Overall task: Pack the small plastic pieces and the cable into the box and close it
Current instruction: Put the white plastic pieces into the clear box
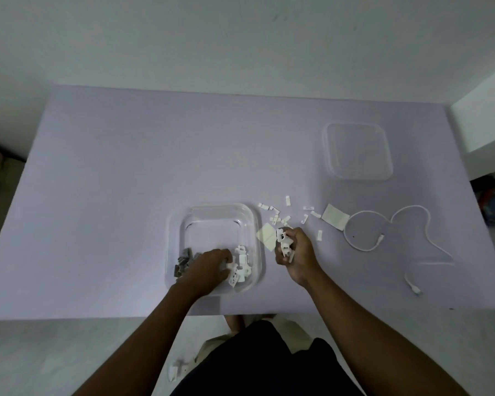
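White pieces inside right grip.

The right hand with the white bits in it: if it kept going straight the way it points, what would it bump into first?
The right hand points away from the person, so it would probably reach the loose white plastic pieces just beyond its knuckles first, though height above the table is unclear.

A clear, open box is sitting near the table's front edge, holding grey and white plastic pieces; more pieces, a white cable and the clear lid are lying to its right.
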`<state>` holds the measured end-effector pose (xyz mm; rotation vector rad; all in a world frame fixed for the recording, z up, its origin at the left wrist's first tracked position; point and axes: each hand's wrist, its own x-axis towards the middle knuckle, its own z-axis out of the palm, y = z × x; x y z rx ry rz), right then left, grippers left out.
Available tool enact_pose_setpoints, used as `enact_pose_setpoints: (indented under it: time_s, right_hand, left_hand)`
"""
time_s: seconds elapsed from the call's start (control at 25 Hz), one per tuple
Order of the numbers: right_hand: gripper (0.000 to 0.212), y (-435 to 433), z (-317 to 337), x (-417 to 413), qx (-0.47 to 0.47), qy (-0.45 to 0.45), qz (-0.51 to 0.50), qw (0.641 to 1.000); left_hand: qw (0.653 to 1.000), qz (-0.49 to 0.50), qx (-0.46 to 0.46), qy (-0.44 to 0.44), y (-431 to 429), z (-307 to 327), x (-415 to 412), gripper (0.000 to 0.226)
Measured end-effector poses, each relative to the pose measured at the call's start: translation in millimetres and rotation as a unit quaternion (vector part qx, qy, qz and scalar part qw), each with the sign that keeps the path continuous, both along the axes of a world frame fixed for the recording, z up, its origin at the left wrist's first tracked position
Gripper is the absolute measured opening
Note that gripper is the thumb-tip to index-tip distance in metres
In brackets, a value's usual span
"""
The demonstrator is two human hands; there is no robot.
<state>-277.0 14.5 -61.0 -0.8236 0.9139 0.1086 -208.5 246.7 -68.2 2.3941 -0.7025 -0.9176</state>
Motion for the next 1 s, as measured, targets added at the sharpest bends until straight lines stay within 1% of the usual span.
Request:
enact_pose_setpoints:
  time_s: [0.12,0.24,0.32,0.36,0.44,0.52,0.6,0.64,0.68,0.72,0.8,0.88,0.96,1.0]
  right_hand:
    - [0.022,12,11,-1,0.050,-0.068,0.055,0.995]
    - [0.027,18,20,5,0.080,-0.081,0.107,0.988]
    - [0.030,21,24,9,0.100,-0.079,0.136,0.982]
    - [0.032,24,26,11,0.097,-0.067,0.156,0.981]
    - [0.034,33,29,16,0.044,-0.022,0.213,0.976]
    - [0.033,45,32,20,-0.068,0.029,0.279,0.957]
    - [0.030,58,33,25,-0.171,0.043,0.319,0.931]
    - [0.030,64,34,28,-0.211,0.034,0.340,0.916]
    - [0.031,70,35,30,-0.248,0.021,0.369,0.895]
    - [0.032,76,35,32,-0.282,0.009,0.405,0.869]
    - [0.036,85,31,34,-0.335,-0.004,0.479,0.811]
    - [0.035,92,23,34,-0.372,-0.008,0.556,0.743]
    - [0.030,98,17,32,-0.413,-0.005,0.624,0.664]
    - [0.027,100,15,32,-0.433,-0.002,0.643,0.632]
  left_hand:
    - [0.999,-0.043,-0.025,-0.001,4,-2,-7,0.030]
    - [0.997,-0.050,-0.054,0.019,8,3,-11,0.043]
    - [0.996,-0.035,-0.072,0.033,9,7,-13,0.044]
    - [0.996,-0.025,-0.080,0.023,11,8,-13,0.042]
    - [0.995,0.010,-0.096,-0.030,14,14,-12,0.031]
    - [0.986,0.080,-0.096,-0.113,21,18,-10,0.023]
    - [0.954,0.177,-0.077,-0.229,34,18,-7,0.025]
    - [0.932,0.232,-0.063,-0.271,42,16,-7,0.028]
    - [0.914,0.281,-0.050,-0.289,49,13,-6,0.033]
    - [0.903,0.320,-0.039,-0.283,54,10,-6,0.037]
    - [0.910,0.360,-0.019,-0.207,58,0,-5,0.045]
    - [0.922,0.366,-0.017,-0.125,57,-10,-4,0.045]
    - [0.926,0.364,-0.023,-0.100,57,-14,-1,0.042]
    - [0.926,0.363,-0.023,-0.101,58,-15,0,0.041]
